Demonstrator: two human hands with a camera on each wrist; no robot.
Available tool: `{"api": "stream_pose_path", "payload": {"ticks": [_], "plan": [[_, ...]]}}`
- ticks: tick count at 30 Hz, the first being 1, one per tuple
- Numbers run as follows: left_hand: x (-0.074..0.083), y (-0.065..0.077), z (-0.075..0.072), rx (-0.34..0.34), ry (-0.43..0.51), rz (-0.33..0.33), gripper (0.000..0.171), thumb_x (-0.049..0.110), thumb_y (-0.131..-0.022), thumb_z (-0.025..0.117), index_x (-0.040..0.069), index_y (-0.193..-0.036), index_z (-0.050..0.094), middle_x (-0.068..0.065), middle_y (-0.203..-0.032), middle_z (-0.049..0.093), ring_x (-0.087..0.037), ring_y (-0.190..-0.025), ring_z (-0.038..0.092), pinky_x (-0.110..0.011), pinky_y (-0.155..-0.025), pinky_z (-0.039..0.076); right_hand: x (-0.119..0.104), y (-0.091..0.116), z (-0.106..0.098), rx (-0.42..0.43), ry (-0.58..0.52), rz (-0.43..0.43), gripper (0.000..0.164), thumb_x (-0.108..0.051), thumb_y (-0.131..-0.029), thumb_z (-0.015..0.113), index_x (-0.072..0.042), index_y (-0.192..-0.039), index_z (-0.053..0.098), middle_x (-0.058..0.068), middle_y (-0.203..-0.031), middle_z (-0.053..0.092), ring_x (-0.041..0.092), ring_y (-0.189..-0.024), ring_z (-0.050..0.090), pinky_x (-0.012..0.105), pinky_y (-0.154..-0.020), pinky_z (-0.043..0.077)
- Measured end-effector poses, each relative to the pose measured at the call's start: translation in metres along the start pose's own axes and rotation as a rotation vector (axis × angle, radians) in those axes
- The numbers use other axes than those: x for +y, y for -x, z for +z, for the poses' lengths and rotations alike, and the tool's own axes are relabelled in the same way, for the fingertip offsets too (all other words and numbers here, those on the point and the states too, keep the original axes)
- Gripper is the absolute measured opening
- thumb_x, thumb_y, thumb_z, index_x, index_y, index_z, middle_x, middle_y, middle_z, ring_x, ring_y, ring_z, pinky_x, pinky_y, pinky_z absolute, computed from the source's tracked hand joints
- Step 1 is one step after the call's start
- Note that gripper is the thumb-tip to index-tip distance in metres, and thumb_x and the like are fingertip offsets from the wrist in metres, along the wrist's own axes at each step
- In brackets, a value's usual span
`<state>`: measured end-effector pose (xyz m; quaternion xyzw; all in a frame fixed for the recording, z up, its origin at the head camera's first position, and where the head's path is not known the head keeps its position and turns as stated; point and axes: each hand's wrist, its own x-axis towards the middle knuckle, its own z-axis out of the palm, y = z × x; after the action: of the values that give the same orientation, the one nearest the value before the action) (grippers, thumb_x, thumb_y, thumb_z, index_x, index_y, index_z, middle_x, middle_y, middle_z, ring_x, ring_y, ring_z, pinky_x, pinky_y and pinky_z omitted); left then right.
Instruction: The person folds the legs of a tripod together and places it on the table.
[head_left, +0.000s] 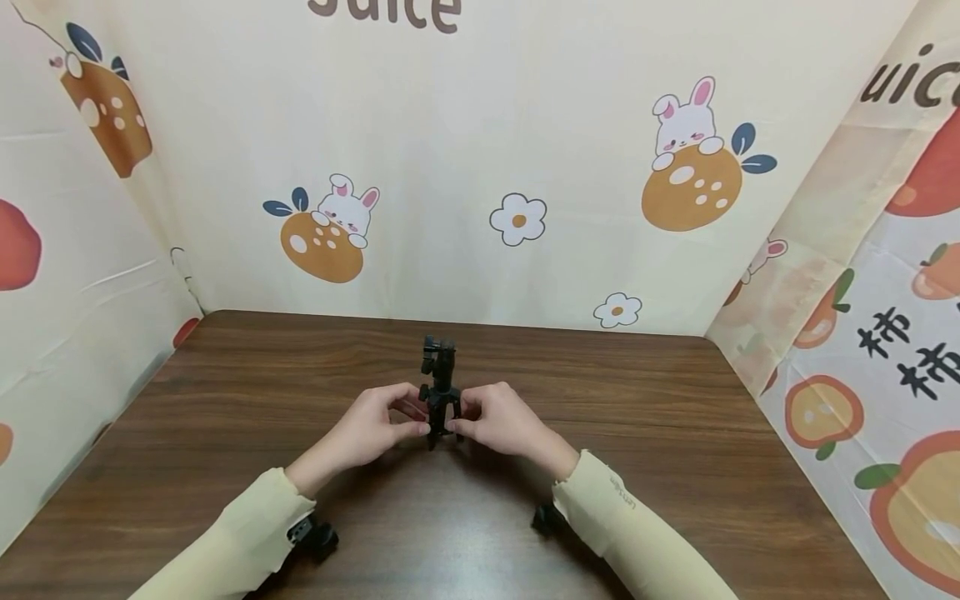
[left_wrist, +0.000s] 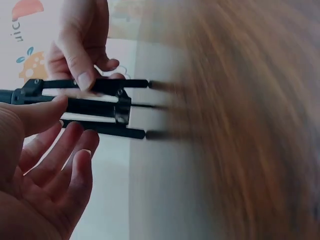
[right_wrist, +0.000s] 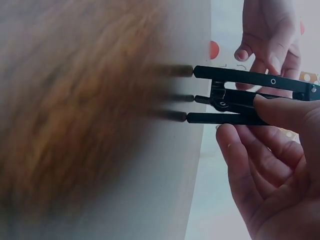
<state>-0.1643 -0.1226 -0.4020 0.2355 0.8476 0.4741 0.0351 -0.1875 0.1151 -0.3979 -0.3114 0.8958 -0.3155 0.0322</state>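
Note:
A small black tripod [head_left: 443, 371] stands upright on the brown tabletop, its folding clamp head at the top. Its legs, close to the central column, touch the surface with their tips in both wrist views. From the left side, my left hand [head_left: 375, 425] pinches a leg between thumb and fingers. My right hand [head_left: 501, 418] holds another leg from the right, its thumb in front. In the left wrist view, the slim legs [left_wrist: 135, 133] and the brace joining them to the column show between the two hands.
The wood-grain table [head_left: 247, 375] ends at a cream curtain [head_left: 442, 250] with rabbit, fruit and flower prints. Printed sheets flank it on the left and right. A black wrist camera [head_left: 315, 537] hangs under the left sleeve, and another [head_left: 549, 518] under the right.

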Motion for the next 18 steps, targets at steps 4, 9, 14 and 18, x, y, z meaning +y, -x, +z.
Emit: {"api": "stream_pose_path", "payload": {"ticks": [4,9,14,18], "plan": [[0.001,-0.001,0.005,0.006,-0.014,0.013,0.02,0.02,-0.087,0.08,0.015,-0.102,0.067,0.004,-0.096,0.07,-0.016,-0.093,0.066,-0.041,-0.078,0.05,0.0,0.0,0.002,-0.02,-0.032,-0.019,0.02,-0.022,-0.086,0.079,-0.018,-0.074,0.064,-0.014,-0.064,0.061,0.002,-0.055,0.051,0.023,-0.052,0.044],[0.002,-0.002,0.01,0.029,-0.026,-0.007,0.021,0.019,-0.085,0.081,0.015,-0.101,0.067,0.004,-0.093,0.069,-0.014,-0.091,0.066,-0.036,-0.075,0.049,0.003,0.001,0.0,-0.082,-0.115,-0.054,0.01,-0.013,-0.084,0.081,-0.014,-0.086,0.072,-0.012,-0.072,0.069,0.001,-0.063,0.061,0.022,-0.058,0.05],[0.004,-0.002,0.013,0.064,-0.042,0.004,0.021,0.013,-0.083,0.082,0.013,-0.097,0.066,0.003,-0.089,0.069,-0.013,-0.084,0.067,-0.033,-0.072,0.051,0.006,0.001,-0.001,-0.091,-0.109,-0.112,0.009,-0.007,-0.083,0.081,-0.011,-0.086,0.073,-0.007,-0.076,0.072,0.0,-0.067,0.061,0.023,-0.061,0.05],[0.006,-0.004,0.014,0.076,-0.039,0.009,0.02,0.007,-0.081,0.081,0.01,-0.093,0.065,0.003,-0.083,0.069,-0.01,-0.076,0.066,-0.03,-0.068,0.053,0.007,-0.002,0.001,-0.07,-0.071,-0.149,0.008,-0.007,-0.083,0.081,-0.011,-0.086,0.074,-0.006,-0.079,0.072,0.0,-0.07,0.06,0.022,-0.063,0.049]]}}
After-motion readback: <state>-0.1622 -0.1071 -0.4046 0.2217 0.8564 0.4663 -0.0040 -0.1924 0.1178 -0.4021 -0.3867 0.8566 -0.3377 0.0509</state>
